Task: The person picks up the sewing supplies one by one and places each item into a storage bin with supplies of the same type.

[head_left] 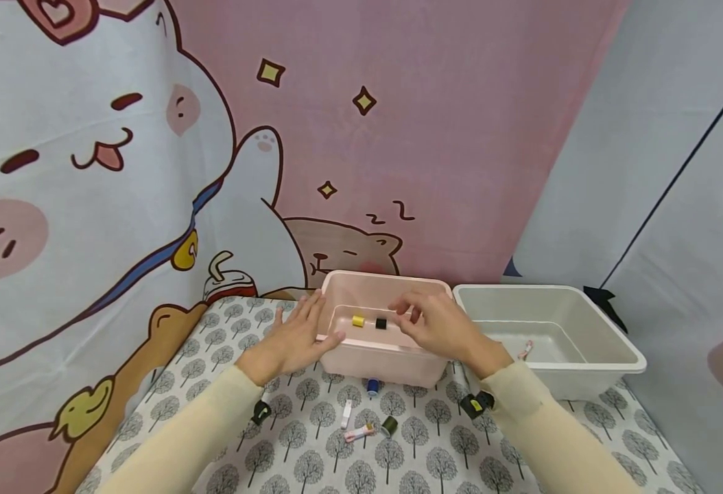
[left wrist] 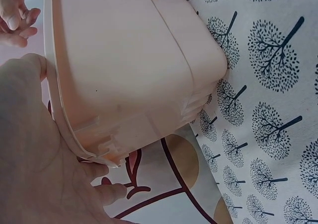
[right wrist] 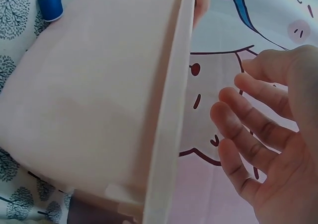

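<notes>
My left hand (head_left: 293,339) rests on the left rim of a pink plastic bin (head_left: 380,357), its fingers extended. In the left wrist view, the hand (left wrist: 39,149) touches the bin's edge. My right hand (head_left: 432,322) hovers over the bin's right side, holding nothing. Its fingers curve loosely in the right wrist view, apart from the rim. Inside the bin lie a yellow thread spool (head_left: 358,321) and a black one (head_left: 381,323). A blue thread spool (head_left: 372,387) stands on the cloth in front of the bin.
A white bin (head_left: 584,374) stands to the right, with a small patterned item (head_left: 525,350) inside. Nearer on the tree-print cloth (head_left: 309,466) lie a dark green spool (head_left: 389,426), a slim white item (head_left: 346,414) and a patterned, orange-tipped item (head_left: 359,432). A printed curtain (head_left: 448,137) hangs behind.
</notes>
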Demonstrator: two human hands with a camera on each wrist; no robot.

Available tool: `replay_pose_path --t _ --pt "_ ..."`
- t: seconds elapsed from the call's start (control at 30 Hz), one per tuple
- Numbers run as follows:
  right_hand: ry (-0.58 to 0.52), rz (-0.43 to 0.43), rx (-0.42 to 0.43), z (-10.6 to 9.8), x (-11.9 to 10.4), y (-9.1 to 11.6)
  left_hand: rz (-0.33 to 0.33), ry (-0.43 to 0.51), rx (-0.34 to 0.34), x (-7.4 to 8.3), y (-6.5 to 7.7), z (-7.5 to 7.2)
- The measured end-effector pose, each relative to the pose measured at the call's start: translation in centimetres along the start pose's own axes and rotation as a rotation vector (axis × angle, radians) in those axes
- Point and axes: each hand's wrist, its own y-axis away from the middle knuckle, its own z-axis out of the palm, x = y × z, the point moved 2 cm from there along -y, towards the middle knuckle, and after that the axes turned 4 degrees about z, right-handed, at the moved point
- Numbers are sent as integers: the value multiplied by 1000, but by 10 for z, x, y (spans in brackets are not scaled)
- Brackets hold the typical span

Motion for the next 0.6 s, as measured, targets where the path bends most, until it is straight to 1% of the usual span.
replay_pose_path --t 0.1,0.13,0.27,0.4,0.6 --pt "-1 -2 -2 1 1 5 -6 1 -7 5 3 -4" --pt "-1 -4 -2 2 1 6 -23 -18 -32 12 7 -11" --pt "25 -6 10 2 2 13 -22 -49 -37 21 12 -18" --pt "33 -8 17 3 2 19 -21 -76 -36 23 13 -19" --pt "10 -19 17 6 1 28 -23 -65 -37 22 12 -18"
